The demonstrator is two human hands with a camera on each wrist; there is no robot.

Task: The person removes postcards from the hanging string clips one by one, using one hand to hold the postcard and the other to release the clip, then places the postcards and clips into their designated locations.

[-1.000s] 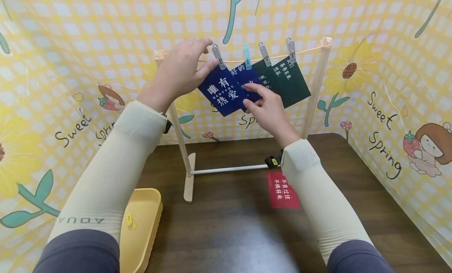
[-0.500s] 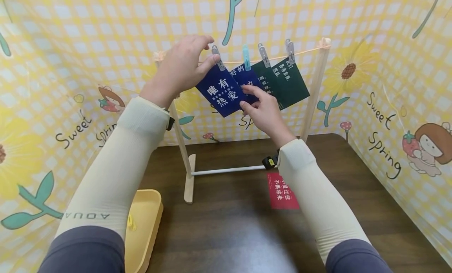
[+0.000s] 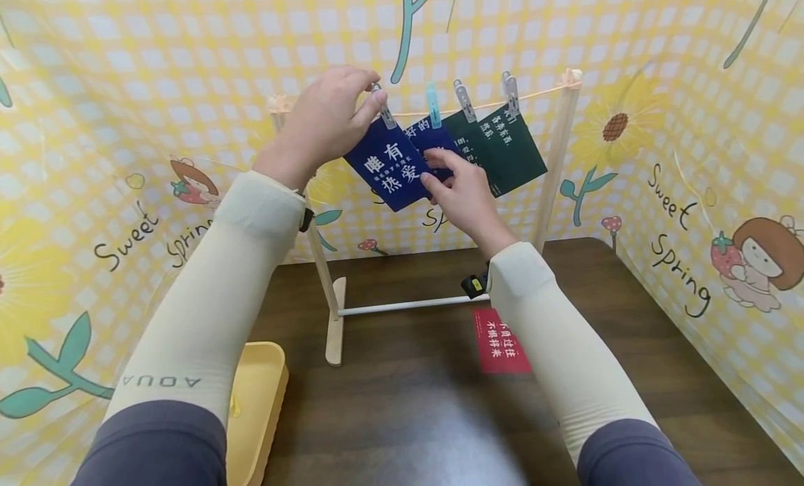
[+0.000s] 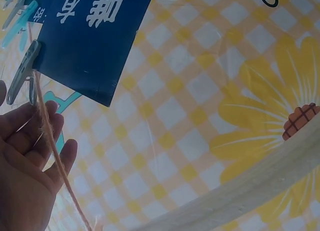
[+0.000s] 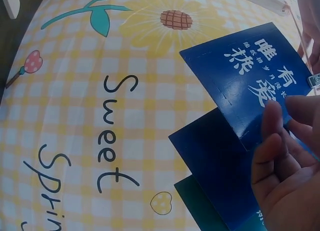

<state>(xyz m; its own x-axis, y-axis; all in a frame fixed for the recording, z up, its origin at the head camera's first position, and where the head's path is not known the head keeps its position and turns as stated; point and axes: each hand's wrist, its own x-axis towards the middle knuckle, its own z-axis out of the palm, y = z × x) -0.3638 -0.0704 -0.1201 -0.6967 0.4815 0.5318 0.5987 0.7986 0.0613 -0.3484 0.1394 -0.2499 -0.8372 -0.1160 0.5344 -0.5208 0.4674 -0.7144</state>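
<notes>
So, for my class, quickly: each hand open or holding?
Left hand: at the leftmost clip; grip cannot be told.
Right hand: at the front blue card; grip unclear.

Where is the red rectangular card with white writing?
In the head view, the red card lies right of centre on the brown wooden table, near the white rod, partly behind the cream right sleeve.

The left hand (image 3: 329, 112) and right hand (image 3: 465, 193) are bare below cream forearm sleeves (image 3: 565, 346) with thick pale cuffs (image 3: 521, 266). Dark capital lettering (image 3: 162, 382) marks the left one. Black wrist devices (image 3: 474, 285), one with a yellow label (image 3: 477, 285); dark navy shirt sleeves (image 3: 628, 451).
</notes>
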